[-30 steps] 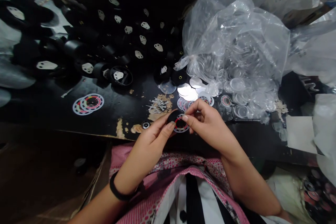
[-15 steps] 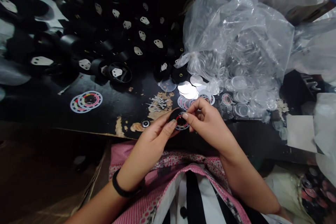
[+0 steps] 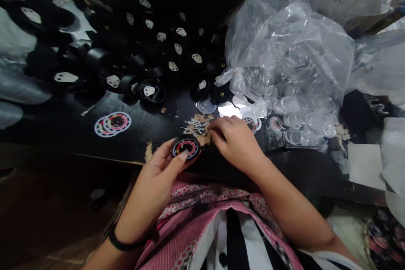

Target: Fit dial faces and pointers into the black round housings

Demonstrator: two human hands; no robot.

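Note:
My left hand [image 3: 161, 164] grips a round black gauge [image 3: 186, 147] by its rim, dial side up. The thumb lies across the dial face, which has red and yellow bands. My right hand [image 3: 236, 143] is at the right edge of a small heap of thin whitish gauge pointers [image 3: 195, 125]. Its thumb and fingers are bent toward each other; whatever they may pinch is too small to make out. Behind its knuckles lie more printed dial discs [image 3: 250, 124], partly covered by the hand, and blank silvery discs [image 3: 230, 110].
Two overlapping dial discs [image 3: 117, 122] lie at the left. Many black gauge housings [image 3: 152, 91] with whitish plates crowd the back left. A large clear bag [image 3: 291, 29] and loose clear lenses [image 3: 293, 136] fill the right. The table's front edge [image 3: 126, 161] runs close to me.
My left hand has moved left with the gauge. My right hand has left the dial and come to the pointer heap. The view has shifted slightly, and the small round black part on the table is now hidden.

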